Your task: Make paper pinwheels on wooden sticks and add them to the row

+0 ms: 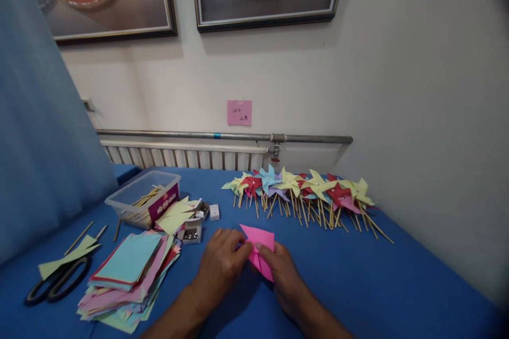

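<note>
A bright pink paper sheet [263,237], cut and partly folded, is held above the blue tabletop between both hands. My right hand [284,270] grips its right side, the thumb pressed on the paper near the centre. At the sheet's left edge, my left hand [225,254] is closed with thumb and fingertips on a part of the paper; its fingertips are partly hidden. Just left of my hands are small boxes of metal pins [192,235]. Finished paper pinwheels [292,183] on sticks lie in a row behind.
A stack of coloured paper [125,265] lies at the left, beside black-handled scissors [59,286] under pale paper strips. Behind it stands a clear plastic box [143,196] of thin sticks. A blue curtain [43,116] hangs at the left; a radiator [183,156] lines the wall.
</note>
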{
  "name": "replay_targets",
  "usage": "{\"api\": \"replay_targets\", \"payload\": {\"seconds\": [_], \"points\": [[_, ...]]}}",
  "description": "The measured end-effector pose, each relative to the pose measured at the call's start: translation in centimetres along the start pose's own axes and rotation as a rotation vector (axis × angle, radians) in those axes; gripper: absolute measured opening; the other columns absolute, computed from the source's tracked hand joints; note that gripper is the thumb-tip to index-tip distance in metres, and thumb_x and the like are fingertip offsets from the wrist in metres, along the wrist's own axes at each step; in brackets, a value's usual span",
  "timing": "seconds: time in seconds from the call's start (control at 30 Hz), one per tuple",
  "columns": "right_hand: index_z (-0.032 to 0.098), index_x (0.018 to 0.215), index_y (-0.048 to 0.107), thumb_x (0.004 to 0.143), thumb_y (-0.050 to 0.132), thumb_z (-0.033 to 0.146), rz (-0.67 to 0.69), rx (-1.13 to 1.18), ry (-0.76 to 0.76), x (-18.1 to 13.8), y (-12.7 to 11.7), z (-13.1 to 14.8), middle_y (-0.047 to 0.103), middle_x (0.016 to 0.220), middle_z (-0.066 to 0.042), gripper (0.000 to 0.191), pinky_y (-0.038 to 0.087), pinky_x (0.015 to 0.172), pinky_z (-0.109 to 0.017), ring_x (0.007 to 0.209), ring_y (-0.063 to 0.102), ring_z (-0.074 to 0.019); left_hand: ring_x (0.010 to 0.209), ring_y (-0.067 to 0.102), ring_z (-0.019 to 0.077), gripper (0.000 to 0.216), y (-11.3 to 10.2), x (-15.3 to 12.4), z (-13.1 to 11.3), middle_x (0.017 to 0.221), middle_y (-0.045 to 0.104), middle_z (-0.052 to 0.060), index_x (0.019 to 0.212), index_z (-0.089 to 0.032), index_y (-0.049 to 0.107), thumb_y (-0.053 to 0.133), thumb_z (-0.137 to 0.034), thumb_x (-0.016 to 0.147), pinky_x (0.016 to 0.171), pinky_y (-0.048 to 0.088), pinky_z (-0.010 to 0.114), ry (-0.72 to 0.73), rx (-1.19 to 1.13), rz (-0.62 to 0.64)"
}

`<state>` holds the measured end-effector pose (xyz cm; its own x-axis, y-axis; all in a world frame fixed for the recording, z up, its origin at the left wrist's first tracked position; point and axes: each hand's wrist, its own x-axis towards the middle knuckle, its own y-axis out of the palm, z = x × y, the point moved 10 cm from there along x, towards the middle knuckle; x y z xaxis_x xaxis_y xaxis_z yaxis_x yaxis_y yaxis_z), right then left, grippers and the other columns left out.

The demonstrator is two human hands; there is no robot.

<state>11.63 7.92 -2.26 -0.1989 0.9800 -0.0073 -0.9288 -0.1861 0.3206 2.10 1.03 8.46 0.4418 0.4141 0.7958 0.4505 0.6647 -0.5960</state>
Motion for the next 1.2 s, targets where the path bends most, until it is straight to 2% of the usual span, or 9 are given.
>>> {"api": "replay_targets", "payload": {"seconds": [0.2,0.57,0.7,0.87,0.97,1.2], "points": [[0.014,0.085,0.069,0.076,0.075,0.056,0.028,-0.011,-0.019,-0.4,0.4,0.5,0.063,0.069,-0.002,0.043,0.043,0.061,-0.026,0.063,0.052,-0.0155,0.072,0.049,0.0169,0.021,0.4,-0.2,0.1,0.082,0.063,0.004,0.092,-0.02,0.069,0.05,-0.013,0.097,0.067,0.032,0.032,0.012,0.025,0.024],[0.014,0.079,0.068,0.072,0.077,0.053,0.017,-0.066,-0.008,0.1,0.1,0.2,0.063,0.065,-0.002,0.04,0.041,0.058,-0.026,0.06,0.052,-0.0154,0.072,0.053,0.0179,0.021,0.8,-0.3,0.5,0.08,0.065,0.005,0.097,-0.02,0.069,0.048,-0.017,0.099,0.067,0.033,0.033,-0.026,-0.025,0.059],[0.016,0.066,0.063,0.072,0.076,0.047,0.007,-0.039,0.002,-0.3,0.4,0.6,0.058,0.057,0.002,0.034,0.04,0.059,-0.026,0.056,0.049,-0.0139,0.068,0.052,0.0181,0.024,0.8,-0.4,1.1,0.074,0.064,0.004,0.088,-0.018,0.066,0.045,-0.016,0.099,0.066,0.032,0.034,-0.087,-0.064,0.072],[0.016,0.072,0.066,0.072,0.074,0.042,-0.086,-0.113,0.022,0.0,-0.7,-0.2,0.061,0.059,0.0,0.028,0.037,0.054,-0.025,0.054,0.048,-0.0136,0.075,0.057,0.0175,0.023,1.0,-0.7,1.9,0.081,0.066,0.005,0.084,-0.018,0.064,0.046,-0.017,0.098,0.07,0.035,0.033,-0.168,-0.217,0.083],[0.016,0.071,0.068,0.071,0.073,0.04,-0.117,-0.184,0.001,0.3,-1.2,-0.3,0.062,0.059,0.0,0.025,0.037,0.053,-0.025,0.053,0.048,-0.0136,0.076,0.056,0.0171,0.025,1.1,-0.7,1.7,0.082,0.065,0.005,0.084,-0.018,0.066,0.046,-0.018,0.098,0.07,0.036,0.032,-0.166,-0.234,0.087],[0.015,0.076,0.069,0.073,0.073,0.044,-0.074,-0.145,0.005,0.3,-1.0,-0.6,0.066,0.063,-0.002,0.03,0.041,0.055,-0.026,0.056,0.054,-0.0156,0.075,0.054,0.0176,0.026,1.0,-0.4,0.8,0.082,0.065,0.005,0.084,-0.019,0.069,0.047,-0.014,0.096,0.068,0.033,0.032,-0.075,-0.142,0.088]]}}
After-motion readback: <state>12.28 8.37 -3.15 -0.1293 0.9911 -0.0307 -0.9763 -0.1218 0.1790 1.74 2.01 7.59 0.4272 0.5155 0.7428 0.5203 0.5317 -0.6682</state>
